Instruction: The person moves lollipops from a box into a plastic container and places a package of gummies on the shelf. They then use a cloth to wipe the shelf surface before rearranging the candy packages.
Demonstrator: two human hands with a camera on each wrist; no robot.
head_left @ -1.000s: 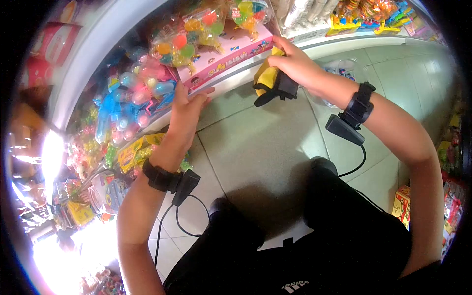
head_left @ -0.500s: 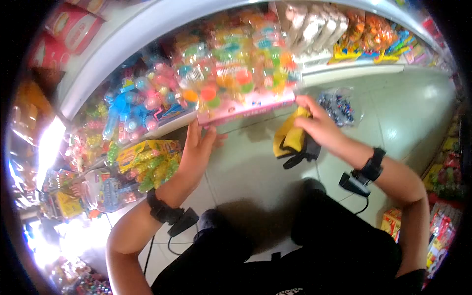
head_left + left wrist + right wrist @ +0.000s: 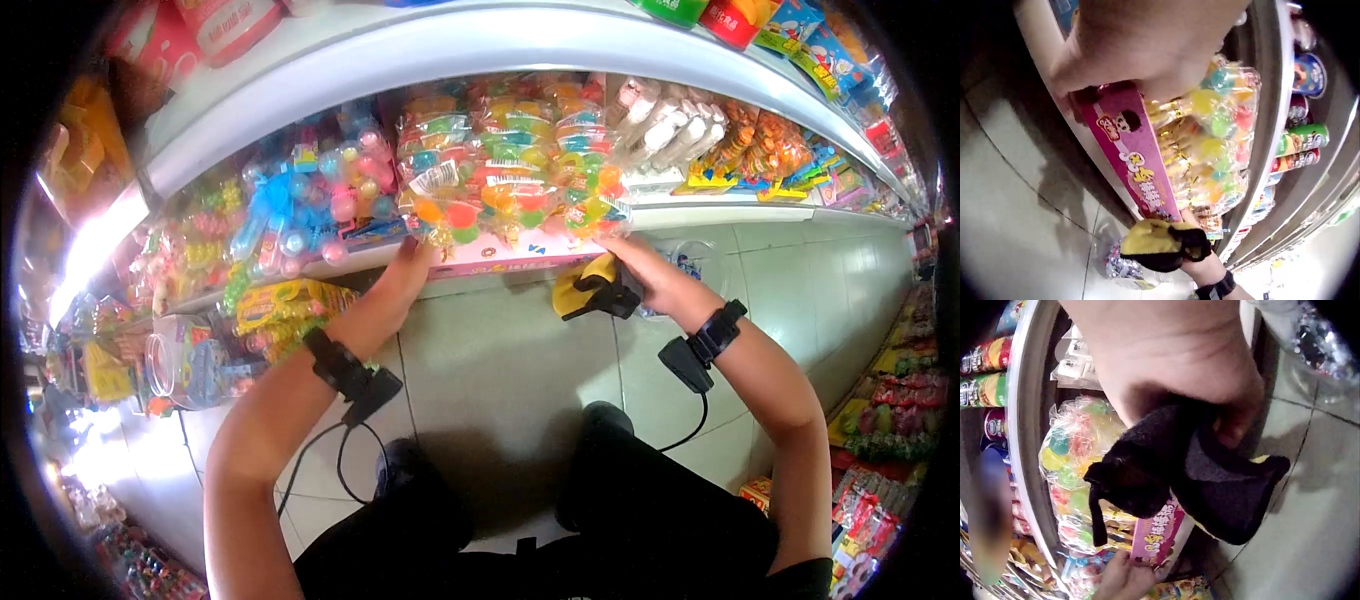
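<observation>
A pink cardboard box (image 3: 505, 262) full of wrapped, colourful lollipops (image 3: 520, 165) sits at the front of the low shelf. My left hand (image 3: 402, 278) grips its left end, the fingers bent around the corner in the left wrist view. At the opposite end is my right hand (image 3: 645, 272), its fingertips by the box corner. That hand also holds a yellow-and-black cloth piece (image 3: 580, 292), which hangs below the palm in front of the box. In the right wrist view the cloth's dark side (image 3: 1232, 494) and a loose strap (image 3: 1097, 519) show, covering part of the box.
Blue and pink toys (image 3: 330, 195) lie left of the box, and white packets (image 3: 675, 125) right of it. A curved shelf edge (image 3: 480, 35) overhangs the candy. A clear plastic jar (image 3: 1124, 259) stands on the tiled floor near my right hand. Yellow packs (image 3: 290, 305) stand lower left.
The head view has swung, and the box now appears level, lined up with its neighbours on the shelf. My left hand has moved from spread fingers at the corner to a grip on the end.
</observation>
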